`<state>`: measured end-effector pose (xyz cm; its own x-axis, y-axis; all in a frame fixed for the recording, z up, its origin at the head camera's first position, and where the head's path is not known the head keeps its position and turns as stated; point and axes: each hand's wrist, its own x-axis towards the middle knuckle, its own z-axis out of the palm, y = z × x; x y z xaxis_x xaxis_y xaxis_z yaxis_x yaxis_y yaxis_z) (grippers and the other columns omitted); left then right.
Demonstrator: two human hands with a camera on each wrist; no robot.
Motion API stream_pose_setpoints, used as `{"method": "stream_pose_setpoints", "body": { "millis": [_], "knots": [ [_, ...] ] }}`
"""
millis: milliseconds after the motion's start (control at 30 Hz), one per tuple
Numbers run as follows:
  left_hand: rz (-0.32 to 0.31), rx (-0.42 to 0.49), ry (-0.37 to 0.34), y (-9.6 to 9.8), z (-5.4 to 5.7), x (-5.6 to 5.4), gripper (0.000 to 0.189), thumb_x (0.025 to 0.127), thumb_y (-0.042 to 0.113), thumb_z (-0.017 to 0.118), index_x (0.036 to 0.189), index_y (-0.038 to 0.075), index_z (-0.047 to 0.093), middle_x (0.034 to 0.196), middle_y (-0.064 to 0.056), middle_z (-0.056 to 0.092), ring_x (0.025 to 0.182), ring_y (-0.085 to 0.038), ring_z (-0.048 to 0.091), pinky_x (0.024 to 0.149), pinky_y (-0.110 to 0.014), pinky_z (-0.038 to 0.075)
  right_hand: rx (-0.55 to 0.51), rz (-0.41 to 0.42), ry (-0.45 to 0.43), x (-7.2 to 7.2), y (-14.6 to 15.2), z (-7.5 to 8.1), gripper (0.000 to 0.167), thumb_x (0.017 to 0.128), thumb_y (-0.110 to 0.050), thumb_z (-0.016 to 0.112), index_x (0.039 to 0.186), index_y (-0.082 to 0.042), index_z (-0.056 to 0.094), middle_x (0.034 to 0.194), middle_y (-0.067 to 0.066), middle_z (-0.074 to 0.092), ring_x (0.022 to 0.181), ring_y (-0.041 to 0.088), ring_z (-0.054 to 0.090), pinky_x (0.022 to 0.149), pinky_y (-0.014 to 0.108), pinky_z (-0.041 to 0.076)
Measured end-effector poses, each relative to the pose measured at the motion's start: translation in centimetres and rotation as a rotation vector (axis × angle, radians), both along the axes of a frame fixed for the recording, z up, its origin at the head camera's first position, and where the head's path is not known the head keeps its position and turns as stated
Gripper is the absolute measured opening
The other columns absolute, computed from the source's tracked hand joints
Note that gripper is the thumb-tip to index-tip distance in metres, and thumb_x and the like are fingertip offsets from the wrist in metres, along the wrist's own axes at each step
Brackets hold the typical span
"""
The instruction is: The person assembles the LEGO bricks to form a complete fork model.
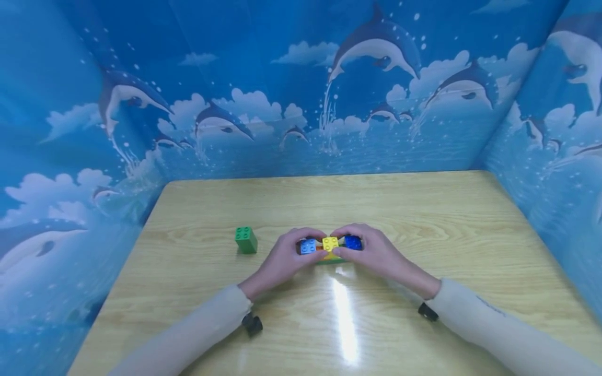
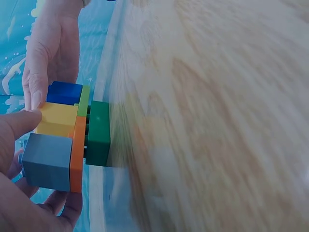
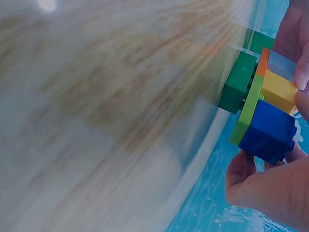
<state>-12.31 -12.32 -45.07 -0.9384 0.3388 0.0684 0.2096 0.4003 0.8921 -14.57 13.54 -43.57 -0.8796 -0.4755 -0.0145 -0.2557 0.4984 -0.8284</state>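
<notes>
Both hands grip a building-brick assembly on the table in the head view. My left hand (image 1: pixel 288 257) curls round its left end, the right hand (image 1: pixel 373 249) round its right end. Both thumbs meet at the yellow brick (image 1: pixel 331 244) in the middle. A light blue brick (image 2: pixel 47 162) stands on one side of it and a dark blue brick (image 3: pixel 268 130) on the other. Beneath these three run an orange piece (image 2: pixel 77 157) and a lime green piece (image 3: pixel 248 113), end to end. Below them a dark green brick (image 2: pixel 98 133) forms the base, against the tabletop.
A separate green brick stack (image 1: pixel 246 240) stands upright to the left of the left hand. The wood-grain table (image 1: pixel 216 203) is backed by blue dolphin-print walls (image 1: pixel 282 78). Dark objects (image 1: pixel 252 324) sit at both sleeve cuffs.
</notes>
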Motion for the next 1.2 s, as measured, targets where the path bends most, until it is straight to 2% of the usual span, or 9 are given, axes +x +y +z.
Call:
{"method": "stream_pose_setpoints", "body": {
  "millis": [133,333,667,933,1033,1200],
  "knots": [
    [0.019,-0.012,0.001,0.3,0.1,-0.2,0.034,0.098,0.032,0.085,0.131,0.024,0.077,0.126,0.006,0.071,0.111,-0.016,0.064,0.091,-0.041,0.057,-0.001,-0.010,-0.017,-0.1,-0.1,0.0,0.038,0.100,-0.041,0.081,0.134,-0.024,0.076,0.140,0.000,0.070,0.130,0.031,0.062,0.105,0.058,0.052],
    [0.010,-0.072,0.033,0.4,0.4,-0.7,0.029,0.099,0.029,0.085,0.126,0.023,0.080,0.120,0.008,0.070,0.106,-0.015,0.063,0.088,-0.038,0.057,-0.014,-0.039,-0.022,-0.2,-0.2,0.1,0.032,0.098,-0.037,0.084,0.127,-0.025,0.079,0.134,-0.002,0.072,0.127,0.029,0.063,0.106,0.059,0.050],
    [0.000,-0.082,0.016,0.0,0.6,-1.0,0.028,0.096,0.028,0.088,0.122,0.024,0.080,0.118,0.009,0.072,0.107,-0.016,0.063,0.093,-0.042,0.055,-0.025,-0.015,0.006,-0.1,-0.6,0.1,0.030,0.097,-0.027,0.086,0.125,-0.019,0.079,0.129,0.000,0.074,0.124,0.028,0.065,0.107,0.057,0.050],
    [-0.016,-0.028,0.019,0.2,0.1,-1.0,0.028,0.096,0.026,0.087,0.123,0.022,0.080,0.119,0.009,0.073,0.109,-0.016,0.065,0.094,-0.041,0.056,-0.008,-0.007,0.025,-0.3,-0.3,0.0,0.028,0.096,-0.025,0.087,0.123,-0.017,0.079,0.128,0.001,0.074,0.124,0.030,0.065,0.108,0.059,0.050],
    [-0.027,0.014,0.004,0.4,-0.4,-0.8,0.029,0.097,0.025,0.087,0.125,0.021,0.079,0.121,0.008,0.074,0.111,-0.016,0.067,0.096,-0.038,0.057,-0.008,-0.014,0.019,-0.1,0.0,-0.2,0.028,0.096,-0.025,0.087,0.122,-0.018,0.079,0.127,0.001,0.074,0.124,0.031,0.064,0.109,0.061,0.048],
    [-0.001,0.062,-0.043,0.6,-0.6,-0.4,0.031,0.096,0.024,0.088,0.125,0.022,0.079,0.123,0.007,0.074,0.111,-0.018,0.067,0.093,-0.038,0.059,-0.021,-0.011,0.019,0.1,0.1,-0.5,0.030,0.096,-0.027,0.087,0.123,-0.018,0.079,0.129,0.001,0.074,0.126,0.032,0.064,0.111,0.063,0.047]
  ]
}}
